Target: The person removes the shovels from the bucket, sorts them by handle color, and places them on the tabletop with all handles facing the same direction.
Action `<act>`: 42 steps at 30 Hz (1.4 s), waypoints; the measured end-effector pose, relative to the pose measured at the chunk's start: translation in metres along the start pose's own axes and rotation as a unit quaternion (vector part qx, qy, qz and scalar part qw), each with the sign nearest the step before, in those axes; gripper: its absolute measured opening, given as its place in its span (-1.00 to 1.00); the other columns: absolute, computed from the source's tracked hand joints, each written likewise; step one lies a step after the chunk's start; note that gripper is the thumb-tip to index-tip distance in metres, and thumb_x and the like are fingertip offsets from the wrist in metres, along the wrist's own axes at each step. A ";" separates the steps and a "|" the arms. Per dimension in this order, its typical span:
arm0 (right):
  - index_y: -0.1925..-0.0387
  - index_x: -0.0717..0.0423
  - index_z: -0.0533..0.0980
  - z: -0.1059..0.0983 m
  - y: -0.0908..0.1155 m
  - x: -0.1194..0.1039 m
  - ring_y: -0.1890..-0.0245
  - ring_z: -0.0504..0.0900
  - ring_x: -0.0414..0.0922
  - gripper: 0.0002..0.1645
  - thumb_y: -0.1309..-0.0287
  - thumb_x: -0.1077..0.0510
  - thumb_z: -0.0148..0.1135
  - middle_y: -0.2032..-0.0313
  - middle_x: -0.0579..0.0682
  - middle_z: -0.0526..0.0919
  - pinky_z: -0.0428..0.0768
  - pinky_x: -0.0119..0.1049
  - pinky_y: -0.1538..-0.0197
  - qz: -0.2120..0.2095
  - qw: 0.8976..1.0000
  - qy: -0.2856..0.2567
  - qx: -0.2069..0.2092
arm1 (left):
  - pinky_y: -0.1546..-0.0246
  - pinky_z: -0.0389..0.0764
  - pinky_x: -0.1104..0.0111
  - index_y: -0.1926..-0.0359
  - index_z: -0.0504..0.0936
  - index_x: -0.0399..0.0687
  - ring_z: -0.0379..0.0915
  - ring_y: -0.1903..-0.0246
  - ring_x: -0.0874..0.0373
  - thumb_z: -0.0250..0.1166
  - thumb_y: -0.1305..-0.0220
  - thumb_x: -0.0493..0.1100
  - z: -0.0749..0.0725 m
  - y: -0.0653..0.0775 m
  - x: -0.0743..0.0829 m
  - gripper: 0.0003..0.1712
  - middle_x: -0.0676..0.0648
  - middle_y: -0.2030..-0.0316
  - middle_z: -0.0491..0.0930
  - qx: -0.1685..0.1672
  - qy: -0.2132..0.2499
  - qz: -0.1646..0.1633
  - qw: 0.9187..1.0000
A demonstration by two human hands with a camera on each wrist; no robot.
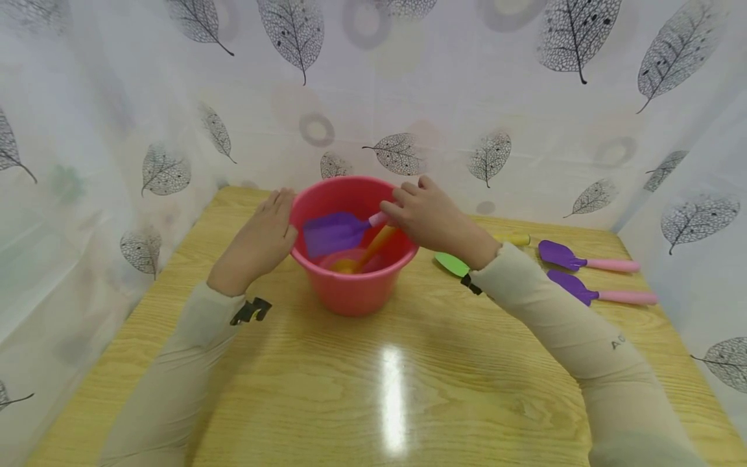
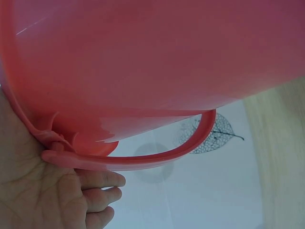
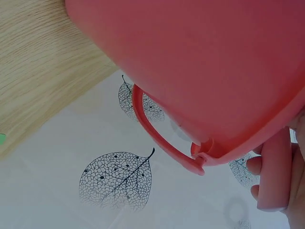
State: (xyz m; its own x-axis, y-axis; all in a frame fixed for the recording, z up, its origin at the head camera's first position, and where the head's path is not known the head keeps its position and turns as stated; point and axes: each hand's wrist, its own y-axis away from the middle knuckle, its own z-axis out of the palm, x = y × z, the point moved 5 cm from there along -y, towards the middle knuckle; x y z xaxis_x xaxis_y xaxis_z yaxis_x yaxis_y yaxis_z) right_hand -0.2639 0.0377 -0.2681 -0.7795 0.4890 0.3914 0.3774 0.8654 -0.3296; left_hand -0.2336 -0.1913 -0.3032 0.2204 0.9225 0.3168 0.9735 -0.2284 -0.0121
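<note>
A red plastic bucket (image 1: 350, 295) stands upright on the table. My right hand (image 1: 428, 214), over the bucket's right rim, grips the pink handle (image 3: 276, 176) of a toy shovel. That shovel's purple blade (image 1: 332, 235) is inside the bucket, slightly blurred. Beneath it lies a yellow tool (image 1: 376, 250), partly hidden. Against the left rim rests my left hand (image 1: 257, 237), its fingers mostly straight. The left wrist view shows the palm beside the red bail handle (image 2: 143, 162), which hangs along the bucket's far side.
Two more purple shovels (image 1: 557, 255) with pink handles lie at the table's right. Between them and the bucket is a green blade (image 1: 452, 264) and a yellow handle (image 1: 513, 239), partly behind my right wrist. A leaf-patterned curtain (image 1: 373, 97) borders the wooden table (image 1: 327, 402).
</note>
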 end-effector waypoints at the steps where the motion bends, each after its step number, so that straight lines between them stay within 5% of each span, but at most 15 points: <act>1: 0.28 0.05 0.50 0.000 0.001 0.000 0.36 0.55 -0.01 -0.89 -0.20 0.10 0.17 0.40 0.04 0.61 0.40 -0.17 0.26 0.003 1.000 -0.002 0.003 | -0.47 -0.22 0.02 -0.43 -0.22 -0.40 -0.40 -0.46 -0.22 -0.25 -0.35 -0.15 0.000 0.000 0.000 -0.27 -0.34 -0.46 -0.22 0.000 0.001 0.000 1.000; 19: 0.47 0.10 0.49 -0.006 0.018 0.005 0.54 0.48 -0.04 -0.67 -0.08 -0.07 0.29 0.59 0.02 0.53 0.33 -0.22 0.43 0.030 0.989 -0.010 0.144 | -0.46 -0.17 -0.01 -0.43 -0.20 -0.38 -0.35 -0.46 -0.23 -0.24 -0.35 -0.15 0.001 0.001 0.001 -0.28 -0.34 -0.45 -0.19 0.011 0.001 0.003 1.000; 30: 0.38 0.16 0.51 -0.015 0.035 0.017 0.52 0.52 0.03 -0.62 -0.02 -0.09 0.33 0.56 0.08 0.56 0.39 -0.18 0.42 0.062 0.981 -0.013 0.182 | -0.46 -0.19 0.00 -0.44 -0.21 -0.38 -0.38 -0.46 -0.21 -0.25 -0.36 -0.15 0.001 0.000 0.001 -0.28 -0.32 -0.46 -0.21 0.010 0.005 0.002 1.000; 42: 0.39 0.16 0.52 -0.020 0.059 0.033 0.46 0.57 0.07 -0.44 -0.32 -0.23 -0.12 0.51 0.12 0.62 0.37 -0.14 0.45 0.092 0.972 0.024 0.217 | -0.46 -0.21 0.00 -0.45 -0.24 -0.33 -0.41 -0.47 -0.17 -0.27 -0.36 -0.15 0.001 0.000 -0.001 -0.28 -0.27 -0.47 -0.24 0.003 0.019 -0.008 1.000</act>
State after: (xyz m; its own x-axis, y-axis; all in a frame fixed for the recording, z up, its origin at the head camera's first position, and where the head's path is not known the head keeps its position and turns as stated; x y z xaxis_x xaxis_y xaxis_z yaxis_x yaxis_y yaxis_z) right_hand -0.2576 0.1066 -0.2572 -0.6906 0.6451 0.3269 0.2548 0.6401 -0.7248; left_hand -0.2332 -0.1916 -0.3046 0.2031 0.9136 0.3523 0.9772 -0.2121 -0.0132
